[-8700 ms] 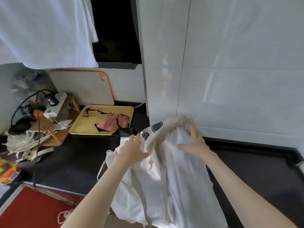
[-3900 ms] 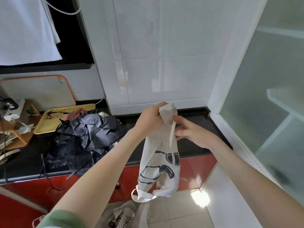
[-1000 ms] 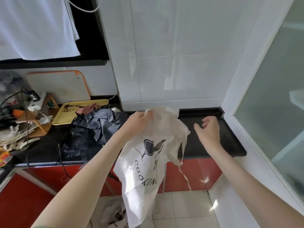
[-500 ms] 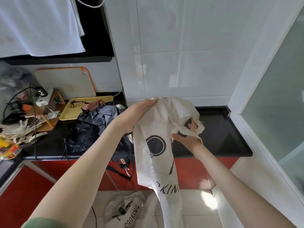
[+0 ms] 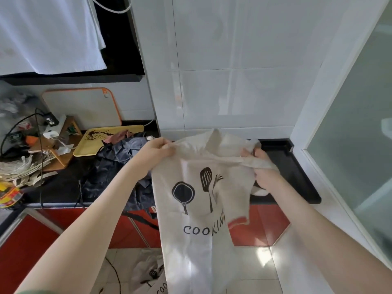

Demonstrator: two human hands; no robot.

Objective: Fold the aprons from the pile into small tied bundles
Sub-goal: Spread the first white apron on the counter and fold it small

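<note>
A: Where is the cream apron (image 5: 197,209)?

B: In the air, stretched between both hands in front of the table's (image 5: 297,177) front edge, toward its right end. It hangs past that edge toward the floor, with the "COOKING" print facing the camera.

A: And the hands?

B: The left hand (image 5: 156,150) has its fingers curled round the top left corner. The right hand (image 5: 264,168) bunches the top right edge in a closed grip. Whether a tie is caught in there too, I cannot tell.

A: How will it handle?

B: I judge it light and limp. It sags and creases between the grips, so it won't keep a fold unless it is pinned or laid flat. The corners and top hem are the best places to hold. The thin ties may tangle or slip.

A: Anything else waiting?

B: A pile of dark aprons (image 5: 114,166) lies near the middle of the table, draping over its front edge. A second cream apron (image 5: 148,272) is on the floor.
</note>
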